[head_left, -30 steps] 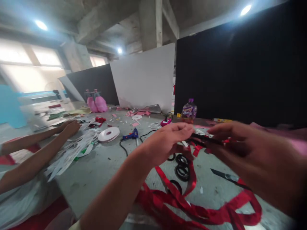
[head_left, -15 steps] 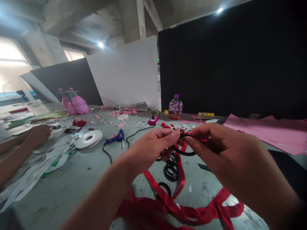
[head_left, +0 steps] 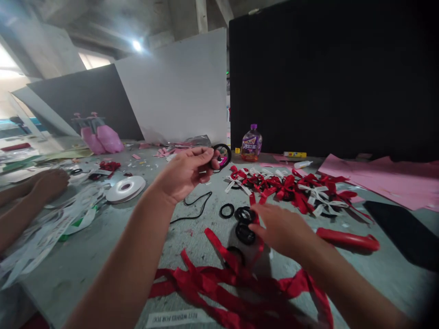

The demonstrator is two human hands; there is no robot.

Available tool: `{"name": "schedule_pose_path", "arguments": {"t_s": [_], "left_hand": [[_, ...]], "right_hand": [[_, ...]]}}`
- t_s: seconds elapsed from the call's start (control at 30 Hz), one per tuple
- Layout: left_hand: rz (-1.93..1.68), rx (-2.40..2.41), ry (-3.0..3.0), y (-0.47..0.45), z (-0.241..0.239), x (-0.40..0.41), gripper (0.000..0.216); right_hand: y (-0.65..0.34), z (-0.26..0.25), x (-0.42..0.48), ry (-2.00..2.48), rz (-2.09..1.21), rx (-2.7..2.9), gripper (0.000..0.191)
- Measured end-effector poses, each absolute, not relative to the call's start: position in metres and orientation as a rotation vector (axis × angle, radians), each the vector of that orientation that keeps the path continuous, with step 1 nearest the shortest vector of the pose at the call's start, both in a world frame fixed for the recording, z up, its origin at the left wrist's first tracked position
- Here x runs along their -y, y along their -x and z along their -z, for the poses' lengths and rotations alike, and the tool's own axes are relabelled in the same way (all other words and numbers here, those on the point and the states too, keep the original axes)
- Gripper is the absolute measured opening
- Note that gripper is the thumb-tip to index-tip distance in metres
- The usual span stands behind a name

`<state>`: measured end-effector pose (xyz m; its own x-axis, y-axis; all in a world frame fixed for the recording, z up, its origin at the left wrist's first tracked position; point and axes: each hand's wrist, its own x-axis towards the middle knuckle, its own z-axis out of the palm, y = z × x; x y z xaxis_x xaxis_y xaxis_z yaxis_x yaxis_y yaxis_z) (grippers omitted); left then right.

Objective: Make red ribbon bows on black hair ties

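My left hand (head_left: 190, 171) is raised over the table and pinches a black hair tie (head_left: 224, 155), which stands out as a loop past the fingertips. My right hand (head_left: 279, 224) is low over the table, thumb and fingers apart, at a small group of black hair ties (head_left: 244, 233) and a strip of red ribbon. Whether it touches them cannot be told. Another black hair tie (head_left: 227, 210) lies just left of that group. Loose red ribbons (head_left: 219, 283) spread across the near part of the table.
A heap of red and white bows (head_left: 288, 185) lies behind my right hand. Right of it are a red-handled tool (head_left: 348, 240) and a dark flat slab (head_left: 401, 230). A bottle (head_left: 252, 144) stands at the back. A white ribbon spool (head_left: 125, 188) and another person's hands (head_left: 51, 185) are left.
My hands have moved apart. The left carried the black hair tie up and left; the right let go and came down to the hair ties on the table. The view has shifted slightly.
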<state>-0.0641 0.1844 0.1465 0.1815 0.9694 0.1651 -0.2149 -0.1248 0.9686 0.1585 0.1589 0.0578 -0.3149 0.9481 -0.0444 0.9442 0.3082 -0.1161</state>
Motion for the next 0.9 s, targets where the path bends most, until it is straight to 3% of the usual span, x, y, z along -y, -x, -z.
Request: {"name": "schedule_pose_path", "arguments": {"t_s": [0.13,0.6,0.73,0.9], "left_hand": [[-1.373,-0.826,-1.167,0.066,-0.15,-0.182,0.009],[-1.501,-1.145,-1.371,0.094,-0.16,-0.185,0.002],[-1.397,-1.301,-1.435,0.107,-0.162,-0.186,0.005],[-1.236,-1.124,-1.455,0.105,-0.167,-0.173,0.009]], "right_hand": [[-0.152,-0.042,-0.16,1.875,-0.233,2.663,0.029],[-0.152,-0.044,-0.165,2.007,-0.295,2.567,0.028],[-0.155,-0.045,-0.166,2.003,-0.303,2.552,0.028],[-0.157,-0.043,-0.166,1.976,-0.317,2.548,0.024]]}}
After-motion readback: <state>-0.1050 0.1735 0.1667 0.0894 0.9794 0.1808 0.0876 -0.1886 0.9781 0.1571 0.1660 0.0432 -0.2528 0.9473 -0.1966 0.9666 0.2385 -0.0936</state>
